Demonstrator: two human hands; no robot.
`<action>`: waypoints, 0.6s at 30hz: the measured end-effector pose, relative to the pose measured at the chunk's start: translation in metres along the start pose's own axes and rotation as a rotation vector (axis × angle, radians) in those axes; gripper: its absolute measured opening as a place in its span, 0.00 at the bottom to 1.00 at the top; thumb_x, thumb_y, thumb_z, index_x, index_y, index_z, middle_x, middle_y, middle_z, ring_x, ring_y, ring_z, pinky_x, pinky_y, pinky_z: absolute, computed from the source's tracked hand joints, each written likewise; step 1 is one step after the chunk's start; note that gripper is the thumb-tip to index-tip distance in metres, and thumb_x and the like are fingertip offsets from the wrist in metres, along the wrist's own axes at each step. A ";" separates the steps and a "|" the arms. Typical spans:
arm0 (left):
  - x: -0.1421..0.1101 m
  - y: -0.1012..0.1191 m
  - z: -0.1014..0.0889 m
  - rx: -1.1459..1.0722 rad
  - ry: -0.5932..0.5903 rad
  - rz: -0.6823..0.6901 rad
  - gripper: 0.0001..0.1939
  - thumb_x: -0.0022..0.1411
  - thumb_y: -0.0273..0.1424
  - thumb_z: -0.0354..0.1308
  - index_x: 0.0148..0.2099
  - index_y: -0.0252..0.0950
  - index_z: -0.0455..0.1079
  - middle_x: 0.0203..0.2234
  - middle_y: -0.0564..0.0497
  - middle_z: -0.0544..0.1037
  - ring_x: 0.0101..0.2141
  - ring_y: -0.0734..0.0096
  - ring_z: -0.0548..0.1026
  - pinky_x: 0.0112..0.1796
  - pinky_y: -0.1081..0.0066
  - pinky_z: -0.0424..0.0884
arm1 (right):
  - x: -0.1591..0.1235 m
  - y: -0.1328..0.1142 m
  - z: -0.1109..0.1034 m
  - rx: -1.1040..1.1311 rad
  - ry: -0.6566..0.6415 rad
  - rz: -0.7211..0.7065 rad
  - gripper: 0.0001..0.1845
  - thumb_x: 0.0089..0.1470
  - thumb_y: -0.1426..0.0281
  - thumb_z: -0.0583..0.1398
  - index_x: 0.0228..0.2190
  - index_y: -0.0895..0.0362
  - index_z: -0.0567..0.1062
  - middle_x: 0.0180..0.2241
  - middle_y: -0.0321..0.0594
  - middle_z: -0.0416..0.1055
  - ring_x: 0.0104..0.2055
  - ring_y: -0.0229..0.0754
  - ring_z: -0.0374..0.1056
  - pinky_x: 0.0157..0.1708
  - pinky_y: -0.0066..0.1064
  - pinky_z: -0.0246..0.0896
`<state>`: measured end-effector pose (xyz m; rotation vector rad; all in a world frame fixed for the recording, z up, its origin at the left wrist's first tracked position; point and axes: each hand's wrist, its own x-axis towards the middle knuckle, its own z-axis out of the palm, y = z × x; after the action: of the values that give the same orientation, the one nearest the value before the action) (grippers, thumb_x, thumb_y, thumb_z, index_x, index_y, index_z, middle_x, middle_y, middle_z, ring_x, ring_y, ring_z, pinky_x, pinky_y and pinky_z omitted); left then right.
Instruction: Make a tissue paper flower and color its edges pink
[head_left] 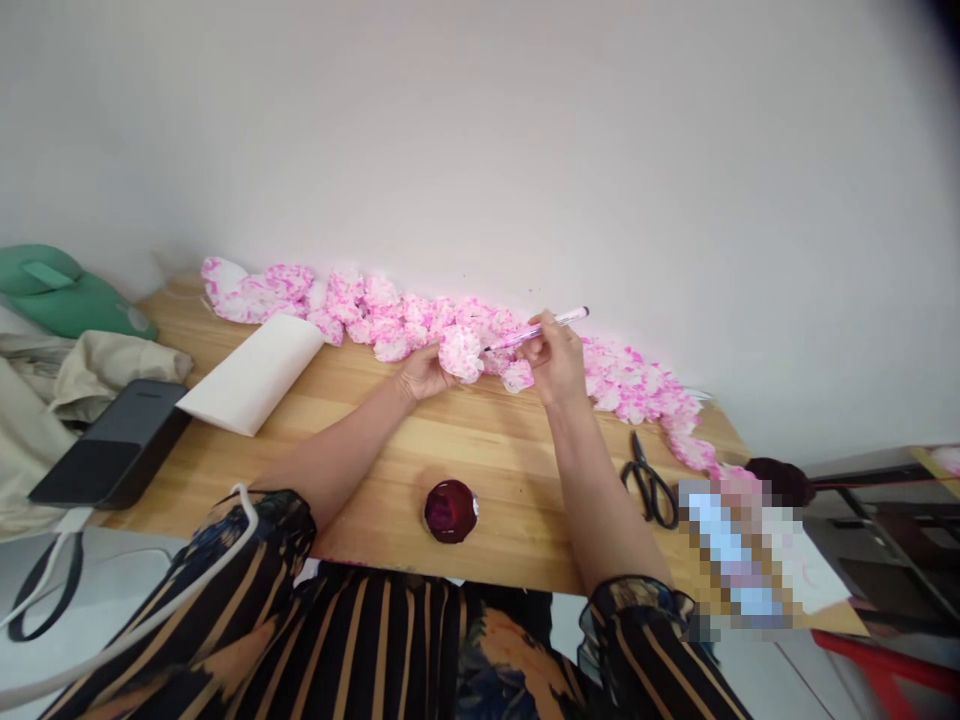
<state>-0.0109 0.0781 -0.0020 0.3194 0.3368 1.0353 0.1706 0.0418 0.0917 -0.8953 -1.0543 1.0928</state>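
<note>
Near the middle of the table, my left hand point(426, 374) holds a white paper flower point(460, 352) speckled with pink. My right hand point(556, 358) is closed around a slim pink marker pen point(540, 328), its dark tip at the flower's right edge and its black end pointing up and right. Behind both hands, a long row of pink-and-white paper flowers point(390, 310) lies along the wall. Between my forearms stands a small round container of dark red liquid point(451, 511).
To the left are a folded stack of white paper point(255, 373), a black power bank point(112, 445) with a cable, beige cloth point(90, 375) and a green plush item point(67, 290). Black-handled scissors point(649, 483) lie at right, beside a blurred-out object point(739, 560) and white paper point(814, 565).
</note>
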 end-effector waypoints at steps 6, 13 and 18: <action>-0.002 0.000 0.004 -0.014 0.027 0.006 0.21 0.66 0.20 0.47 0.59 0.25 0.69 0.38 0.41 0.84 0.39 0.63 0.83 0.47 0.65 0.76 | -0.002 -0.002 0.002 0.022 -0.004 -0.013 0.26 0.41 0.46 0.73 0.28 0.54 0.75 0.14 0.24 0.58 0.17 0.31 0.55 0.22 0.27 0.61; -0.003 0.000 0.005 0.013 -0.008 0.012 0.26 0.65 0.20 0.50 0.65 0.27 0.65 0.43 0.40 0.83 0.42 0.62 0.83 0.48 0.64 0.76 | 0.002 0.002 -0.003 -0.008 0.031 0.000 0.26 0.41 0.47 0.73 0.27 0.55 0.75 0.13 0.25 0.59 0.17 0.31 0.55 0.21 0.26 0.61; -0.004 0.000 0.006 0.020 0.000 0.011 0.27 0.65 0.19 0.49 0.66 0.27 0.64 0.43 0.39 0.83 0.42 0.62 0.83 0.47 0.65 0.77 | 0.004 0.005 -0.006 0.013 0.010 0.008 0.26 0.42 0.47 0.73 0.26 0.55 0.76 0.13 0.25 0.59 0.17 0.30 0.56 0.20 0.26 0.61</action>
<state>-0.0100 0.0739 0.0042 0.3402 0.3461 1.0435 0.1753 0.0467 0.0862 -0.8946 -1.0350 1.0995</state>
